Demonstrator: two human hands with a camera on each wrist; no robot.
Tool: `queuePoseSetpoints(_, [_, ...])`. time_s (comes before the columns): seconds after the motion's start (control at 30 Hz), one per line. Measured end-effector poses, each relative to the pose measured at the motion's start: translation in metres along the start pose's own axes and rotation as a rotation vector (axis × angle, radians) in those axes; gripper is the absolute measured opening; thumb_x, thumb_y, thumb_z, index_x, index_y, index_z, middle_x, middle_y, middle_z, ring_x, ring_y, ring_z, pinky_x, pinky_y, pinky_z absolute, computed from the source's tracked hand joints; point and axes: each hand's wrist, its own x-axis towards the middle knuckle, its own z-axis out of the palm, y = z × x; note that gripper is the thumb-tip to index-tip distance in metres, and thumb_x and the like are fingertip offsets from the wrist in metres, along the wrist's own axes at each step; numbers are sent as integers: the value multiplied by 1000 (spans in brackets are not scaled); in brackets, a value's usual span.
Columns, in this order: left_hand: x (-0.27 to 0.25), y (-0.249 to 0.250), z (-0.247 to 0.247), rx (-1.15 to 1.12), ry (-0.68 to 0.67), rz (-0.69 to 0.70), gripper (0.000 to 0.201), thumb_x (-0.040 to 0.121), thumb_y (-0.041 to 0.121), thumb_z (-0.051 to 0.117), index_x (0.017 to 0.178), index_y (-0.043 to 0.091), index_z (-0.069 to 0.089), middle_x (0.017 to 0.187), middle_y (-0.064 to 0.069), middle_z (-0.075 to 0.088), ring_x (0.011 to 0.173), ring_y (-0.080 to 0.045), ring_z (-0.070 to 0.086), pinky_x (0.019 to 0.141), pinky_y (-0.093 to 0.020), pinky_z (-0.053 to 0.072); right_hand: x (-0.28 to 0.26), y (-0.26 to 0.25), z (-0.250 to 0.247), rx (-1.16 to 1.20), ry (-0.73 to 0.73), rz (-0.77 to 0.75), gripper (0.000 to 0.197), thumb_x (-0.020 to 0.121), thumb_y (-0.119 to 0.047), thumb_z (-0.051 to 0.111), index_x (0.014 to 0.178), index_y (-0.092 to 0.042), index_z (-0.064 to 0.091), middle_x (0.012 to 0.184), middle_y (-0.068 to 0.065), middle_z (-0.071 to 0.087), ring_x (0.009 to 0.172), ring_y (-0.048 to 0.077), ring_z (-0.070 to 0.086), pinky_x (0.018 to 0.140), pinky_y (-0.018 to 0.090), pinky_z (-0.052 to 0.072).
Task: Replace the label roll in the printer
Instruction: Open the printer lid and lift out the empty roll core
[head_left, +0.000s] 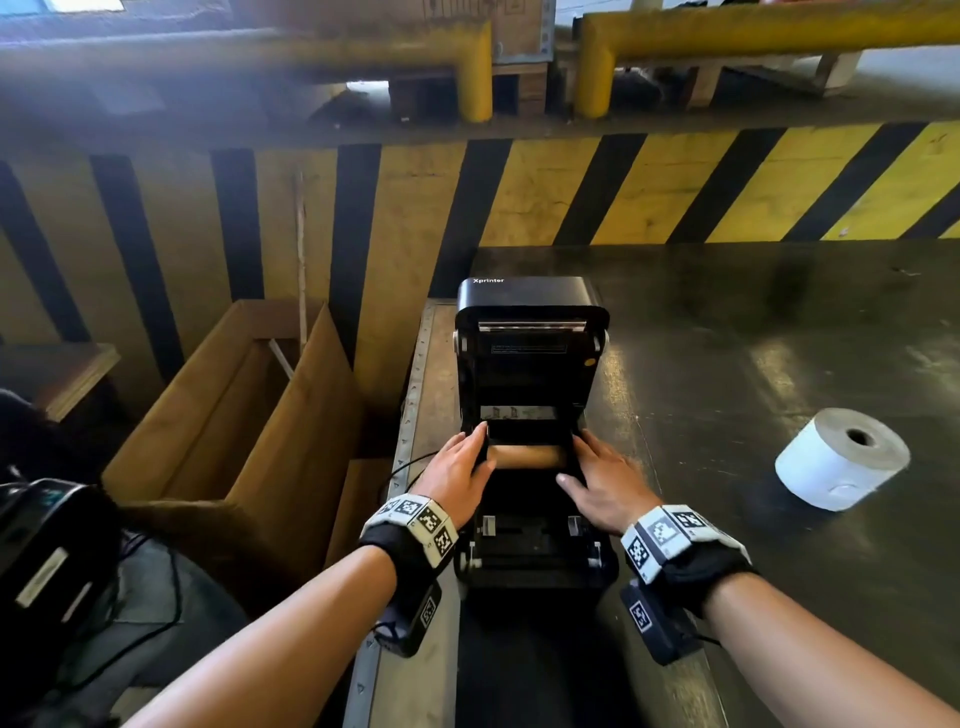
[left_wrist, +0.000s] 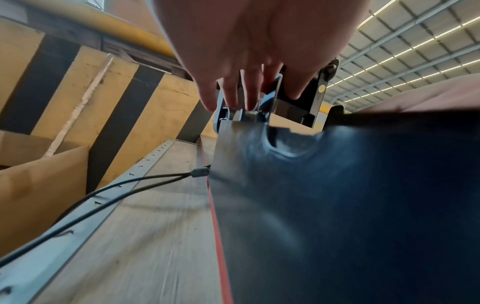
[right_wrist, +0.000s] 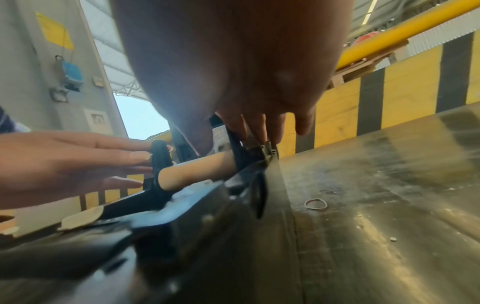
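Note:
A black printer (head_left: 530, 545) stands on the dark table (head_left: 753, 338) with its lid (head_left: 530, 332) raised. A bare brown cardboard core (head_left: 524, 457) lies across the roll bay between two black roll guides. My left hand (head_left: 462, 467) rests with straight fingers against the outer face of the left guide (right_wrist: 159, 162). My right hand (head_left: 597, 473) touches the right guide (right_wrist: 237, 152) with straight fingers, its thumb lying in front of the core (right_wrist: 197, 170). A full white label roll (head_left: 841, 460) sits on the table to the right, apart from both hands.
An open cardboard box (head_left: 234, 415) stands left of the table, with black cables (left_wrist: 116, 191) running to the printer's left side. A yellow-and-black striped barrier (head_left: 571, 192) runs behind. A rubber band (right_wrist: 315, 204) lies on the table right of the printer.

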Motion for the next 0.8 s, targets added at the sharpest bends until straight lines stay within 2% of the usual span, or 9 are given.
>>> queuePoseSetpoints(0.13, [1,5,4,-5,-17,-47,56,99,23,35,149,21,12,149,-10,40,139,-27,34,114,-38,32,0,-4,4,-4,-1,23,61,94,-34,37,148,-19,12,158,6,13,145,25,16,117,45,12])
queuePoseSetpoints(0.27, [-2,7,3,-8,-33,-51,60,97,11,33,150,23,7,151,-10,35,141,-27,31,117,-40,26,0,-9,2,35,0,52,57,95,-24,34,148,-18,13,158,5,12,146,23,12,117,49,9])
queuePoseSetpoints(0.33, [-6,9,-4,-83,-16,-38,62,96,9,34,150,26,7,149,-9,38,135,-26,40,113,-34,32,-1,-15,-4,101,29,43,57,94,-20,34,147,-18,15,158,5,16,144,25,16,117,49,12])
queuePoseSetpoints(0.43, [-9,16,-19,-183,85,-19,62,96,8,38,149,28,12,142,-11,47,126,-22,50,98,-20,38,-7,-27,-19,217,138,-20,55,92,-14,34,146,-14,22,154,11,26,140,29,28,117,45,22])
queuePoseSetpoints(0.5, [-11,25,-29,-219,133,21,62,95,6,39,149,26,14,146,-10,43,133,-22,43,107,-22,32,-19,-35,-34,247,221,-64,50,93,-8,33,143,-8,29,149,16,35,137,31,34,116,36,25])
queuePoseSetpoints(0.6, [-17,41,-42,-235,122,88,66,95,6,41,149,30,12,145,-9,43,130,-27,46,109,-30,35,-45,-44,-60,180,336,-71,41,95,-7,29,132,-2,44,134,21,52,124,34,49,103,31,35])
queuePoseSetpoints(0.67, [-22,54,-46,-277,75,115,67,95,9,44,148,34,11,145,-8,43,127,-26,49,101,-25,38,-63,-41,-75,151,378,-36,34,96,-9,29,119,-2,53,123,23,59,115,37,54,91,34,41])
queuePoseSetpoints(0.73, [-25,65,-47,-303,18,150,66,95,13,45,148,36,11,143,-9,45,124,-25,51,95,-23,39,-83,-34,-90,121,396,-9,26,95,-11,32,104,-6,56,110,24,64,105,39,58,76,33,39])
queuePoseSetpoints(0.8, [-27,79,-43,-326,-20,187,66,95,15,46,148,35,12,133,-10,51,115,-26,56,96,-26,42,-104,-23,-104,106,402,15,28,94,-13,37,110,-8,60,109,21,66,104,39,58,77,33,42])
